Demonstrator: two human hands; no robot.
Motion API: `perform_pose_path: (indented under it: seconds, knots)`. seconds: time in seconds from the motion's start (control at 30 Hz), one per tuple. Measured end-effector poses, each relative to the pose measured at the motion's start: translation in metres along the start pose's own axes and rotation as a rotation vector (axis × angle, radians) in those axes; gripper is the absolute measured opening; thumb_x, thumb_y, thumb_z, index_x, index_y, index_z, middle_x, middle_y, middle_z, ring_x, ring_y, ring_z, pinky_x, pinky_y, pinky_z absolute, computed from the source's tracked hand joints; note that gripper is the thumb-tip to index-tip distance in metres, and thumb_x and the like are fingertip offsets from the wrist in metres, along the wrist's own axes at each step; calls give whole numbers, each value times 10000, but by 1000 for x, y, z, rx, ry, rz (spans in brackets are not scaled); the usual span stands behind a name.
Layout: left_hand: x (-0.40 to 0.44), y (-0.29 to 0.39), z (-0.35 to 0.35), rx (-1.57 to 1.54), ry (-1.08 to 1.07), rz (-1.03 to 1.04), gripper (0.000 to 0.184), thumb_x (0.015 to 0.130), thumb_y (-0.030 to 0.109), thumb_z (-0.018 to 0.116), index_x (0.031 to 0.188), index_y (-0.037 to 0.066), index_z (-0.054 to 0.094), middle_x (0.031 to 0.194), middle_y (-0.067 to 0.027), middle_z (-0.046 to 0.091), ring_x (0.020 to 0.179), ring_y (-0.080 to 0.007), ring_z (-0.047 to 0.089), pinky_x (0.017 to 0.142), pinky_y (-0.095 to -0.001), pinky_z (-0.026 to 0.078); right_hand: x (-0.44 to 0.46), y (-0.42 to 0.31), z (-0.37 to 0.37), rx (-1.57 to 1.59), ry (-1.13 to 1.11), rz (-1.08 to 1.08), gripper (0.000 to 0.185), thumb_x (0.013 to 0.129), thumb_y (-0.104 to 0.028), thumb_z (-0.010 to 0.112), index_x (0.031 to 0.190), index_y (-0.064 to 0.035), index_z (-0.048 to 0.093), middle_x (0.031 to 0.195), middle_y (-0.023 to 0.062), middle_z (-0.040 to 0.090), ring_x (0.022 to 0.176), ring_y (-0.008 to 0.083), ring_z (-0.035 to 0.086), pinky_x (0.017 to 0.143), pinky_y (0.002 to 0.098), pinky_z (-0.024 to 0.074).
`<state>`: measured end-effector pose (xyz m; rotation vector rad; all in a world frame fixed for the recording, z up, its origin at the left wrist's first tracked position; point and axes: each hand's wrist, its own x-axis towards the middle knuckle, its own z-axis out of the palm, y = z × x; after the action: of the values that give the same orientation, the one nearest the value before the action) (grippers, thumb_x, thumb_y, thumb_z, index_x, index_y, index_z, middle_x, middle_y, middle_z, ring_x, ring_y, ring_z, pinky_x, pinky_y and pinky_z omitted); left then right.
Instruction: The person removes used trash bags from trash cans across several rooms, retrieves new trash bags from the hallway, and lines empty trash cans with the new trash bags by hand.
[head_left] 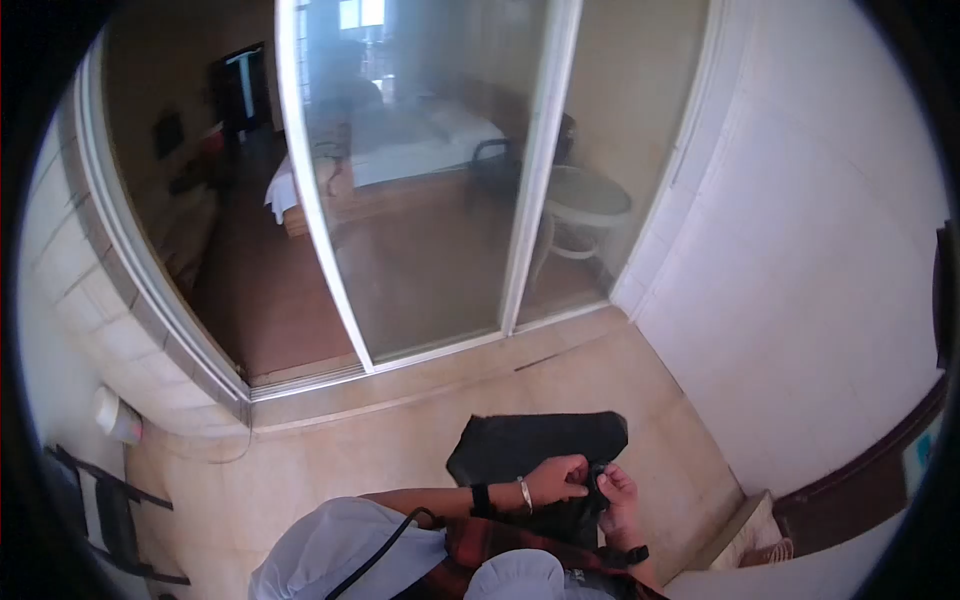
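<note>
My left hand (556, 481), with its fingers curled in, is closed at the edge of a black cloth-like item (540, 440). Close beside it, my right hand (618, 492) pinches a small dark part (597, 477) of the same item between thumb and fingers. The black item spreads out beyond my hands with a broad, flat top, and a darker fold hangs below them. Its exact kind is not clear. Bands sit on both wrists, and a bracelet is on the left one.
Ahead stands a sliding glass door (430, 230), its left side open to a room with a bed (400, 150) and a round table (585, 195). A black-framed chair (115, 510) and a white bucket (118, 415) are at left. A white wall (800, 230) rises at right.
</note>
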<state>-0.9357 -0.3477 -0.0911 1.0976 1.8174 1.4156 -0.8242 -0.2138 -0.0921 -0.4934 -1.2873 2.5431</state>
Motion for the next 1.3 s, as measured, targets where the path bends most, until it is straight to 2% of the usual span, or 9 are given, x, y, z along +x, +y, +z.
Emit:
perform_pose_path:
  seconds: [0.07, 0.17, 0.27, 0.43, 0.67, 0.83, 0.97, 1.2, 1.3]
  knots:
    - [37, -7, 13, -81, 20, 105, 258, 719, 165, 685, 850, 11, 524, 726, -86, 569, 684, -155, 538, 631, -309, 450, 8, -23, -23, -29, 12, 14, 157, 820, -52, 598, 964, 3, 564, 917, 60, 613, 848, 151, 589, 804, 289, 469]
    - [76, -13, 25, -21, -109, 41, 206, 694, 137, 653, 818, 29, 529, 688, -73, 539, 631, -149, 508, 581, -299, 437, 13, -38, -53, -302, 182, 68, 22, 786, -34, 607, 803, -30, 593, 744, -17, 554, 686, 86, 502, 624, 226, 400]
    - [112, -8, 45, -104, -192, -66, 190, 695, 103, 662, 792, 24, 519, 678, -18, 513, 638, -85, 475, 579, -249, 421, 21, -50, -80, -541, 223, -28, 148, 834, -138, 607, 717, -64, 555, 653, -70, 470, 621, 51, 427, 560, 216, 350]
    - [206, -29, 75, -107, -455, 10, 176, 712, 23, 657, 802, 38, 507, 678, 14, 484, 633, -61, 456, 586, -222, 407, 58, -63, -132, -278, 512, -120, 186, 880, -155, 556, 711, -88, 515, 651, -87, 425, 618, 16, 360, 549, 184, 306]
    - [372, -5, 119, -248, -742, 76, 150, 757, 38, 645, 822, 34, 509, 700, 9, 524, 656, -66, 502, 589, -225, 422, 123, -145, -181, -86, 879, -307, 171, 895, -197, 550, 801, -55, 556, 700, -64, 504, 648, 29, 435, 567, 201, 372]
    - [450, 5, 162, -318, -965, -8, 128, 755, 12, 627, 820, 25, 518, 689, -5, 536, 621, -77, 518, 548, -223, 420, 137, -175, -229, -162, 889, -415, 95, 886, -131, 548, 913, -48, 585, 791, -30, 563, 720, 44, 505, 647, 191, 414]
    - [472, -6, 207, -152, -1063, 230, 161, 719, 20, 660, 821, 17, 535, 672, -27, 558, 629, -90, 536, 576, -243, 452, 129, -167, -272, -28, 1060, -398, 111, 853, -60, 557, 953, -21, 587, 836, -11, 592, 760, 64, 535, 690, 210, 439]
    - [511, 6, 322, -267, -1235, 70, 137, 784, 91, 653, 835, 23, 546, 701, -29, 581, 626, -90, 557, 568, -231, 461, 107, -194, -377, -172, 1455, -360, 123, 867, -132, 573, 902, -15, 584, 797, -18, 576, 733, 55, 504, 652, 218, 419]
    - [536, 22, 364, -206, -1258, -65, 191, 858, 196, 600, 880, 18, 536, 733, -26, 584, 625, -89, 554, 562, -222, 461, 101, -213, -427, 13, 1320, -460, 168, 881, -190, 567, 898, -23, 580, 777, -24, 562, 714, 55, 491, 640, 223, 414]
